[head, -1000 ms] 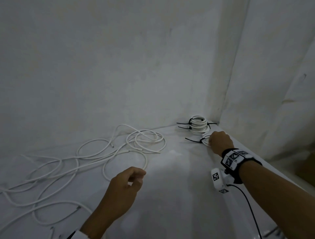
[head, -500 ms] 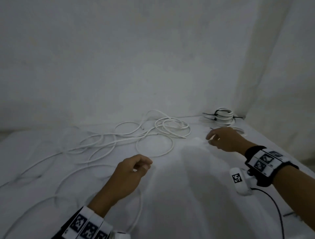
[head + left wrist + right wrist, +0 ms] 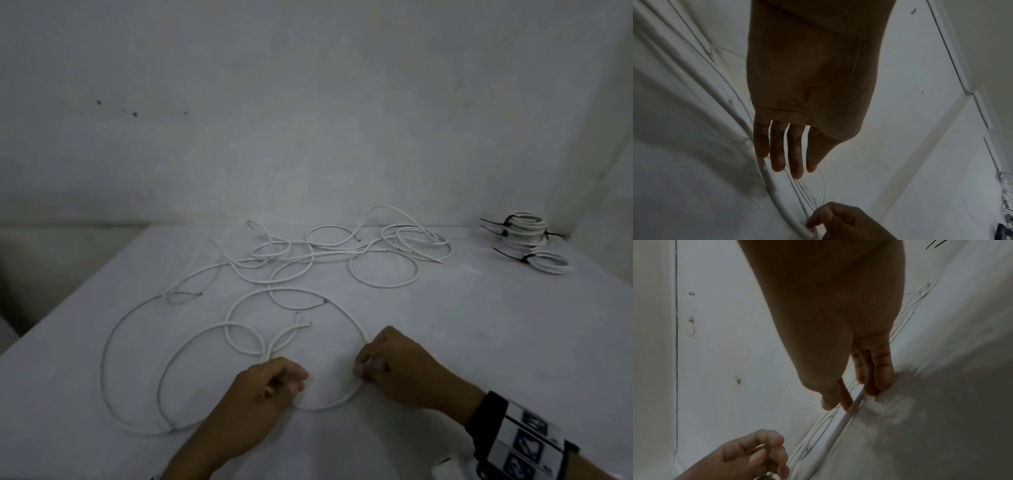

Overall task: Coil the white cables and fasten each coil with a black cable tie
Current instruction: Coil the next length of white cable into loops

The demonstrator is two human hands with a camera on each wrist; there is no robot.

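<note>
Both hands pinch one white cable [image 3: 329, 406] lying loose on the surface [image 3: 479, 342]: left hand [image 3: 270, 383] near its crossing, right hand [image 3: 394, 368] along the bend. Best to draw even loops into one hand, freeing it from the tangle [image 3: 342, 253]; finished coils [image 3: 524, 228] sit far right.

right hand [image 3: 400, 368] moved from the tied coils [image 3: 524, 229] to the near cable [image 3: 329, 406], left hand [image 3: 270, 385] now gripping it too

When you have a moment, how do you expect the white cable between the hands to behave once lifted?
The white cable would probably sag, since it already droops between the left hand and right hand. Its loops hold round curves on the table, so it may spring back somewhat. Probably light.
</note>
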